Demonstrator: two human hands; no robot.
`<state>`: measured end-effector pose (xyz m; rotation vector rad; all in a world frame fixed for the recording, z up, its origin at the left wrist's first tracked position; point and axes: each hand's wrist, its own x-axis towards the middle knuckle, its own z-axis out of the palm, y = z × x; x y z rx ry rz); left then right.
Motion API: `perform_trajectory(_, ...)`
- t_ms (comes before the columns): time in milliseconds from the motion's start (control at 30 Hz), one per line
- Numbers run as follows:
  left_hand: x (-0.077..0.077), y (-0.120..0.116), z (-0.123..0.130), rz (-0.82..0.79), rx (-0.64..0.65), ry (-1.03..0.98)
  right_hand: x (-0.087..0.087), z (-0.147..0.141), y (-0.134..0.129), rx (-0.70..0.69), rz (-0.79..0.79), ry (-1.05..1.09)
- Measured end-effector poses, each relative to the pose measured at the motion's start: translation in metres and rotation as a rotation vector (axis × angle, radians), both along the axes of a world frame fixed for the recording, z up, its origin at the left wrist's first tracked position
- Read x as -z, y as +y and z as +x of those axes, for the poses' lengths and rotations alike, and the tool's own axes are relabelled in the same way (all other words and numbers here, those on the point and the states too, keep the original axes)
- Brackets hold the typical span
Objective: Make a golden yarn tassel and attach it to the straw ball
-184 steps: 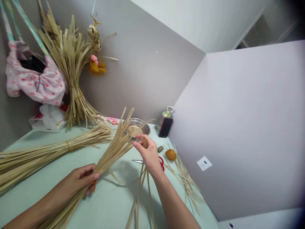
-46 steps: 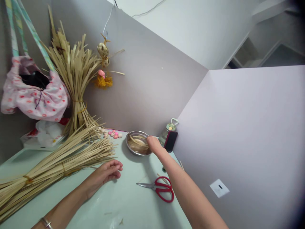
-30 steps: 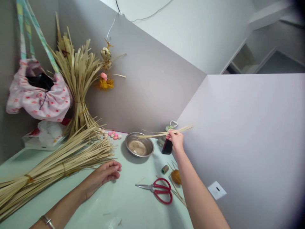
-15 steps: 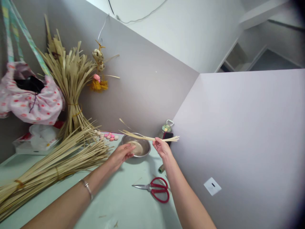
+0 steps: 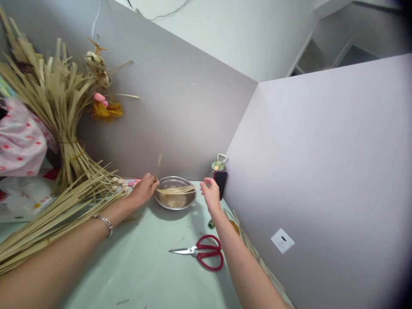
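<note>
A few pale straw strips [image 5: 177, 190] stretch across the top of a round metal bowl [image 5: 175, 207] that holds liquid. My left hand [image 5: 145, 188] is closed on their left end, beside the bowl's rim. To the right of the bowl is my right hand [image 5: 210, 191], raised with its fingers curled and slightly apart; the strips' right end stops just short of it, and nothing shows in it. Scissors with red handles [image 5: 206, 253] lie on the pale green table [image 5: 154, 266], below the bowl.
Large straw bundles [image 5: 69, 124] stand and lie at the left, next to a pink dotted bag [image 5: 21, 141]. A dark phone [image 5: 220, 182] leans near a bottle [image 5: 218, 165] by the wall corner. A woven ornament [image 5: 102, 81] hangs at the back wall.
The view has shifted to the right. My left hand has moved to the strips' left end and closed on it. My right hand has let go of the strips, which now lie lower, over the bowl.
</note>
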<state>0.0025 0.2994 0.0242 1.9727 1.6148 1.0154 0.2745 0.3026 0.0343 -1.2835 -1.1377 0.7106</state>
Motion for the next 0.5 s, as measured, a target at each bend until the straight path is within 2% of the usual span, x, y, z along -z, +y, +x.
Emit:
perform_trajectory(100, -0.009, 0.008, 0.003, -0.094, 0.123, 0.216, -0.004, 0.008, -0.006, 0.048, 0.050, -0.196)
perform_trajectory(167, -0.015, 0.016, 0.010, -0.168, 0.190, 0.332, -0.007, 0.012, -0.012, 0.025, 0.064, -0.321)
perform_trajectory(367, -0.033, 0.041, 0.029, -0.342, 0.283, 0.558, -0.014, 0.000, -0.031, -0.271, 0.059, -0.666)
perform_trajectory(500, -0.034, 0.049, 0.037, -0.393, 0.297, 0.644, -0.014, -0.017, -0.032, -0.363, 0.064, -0.778)
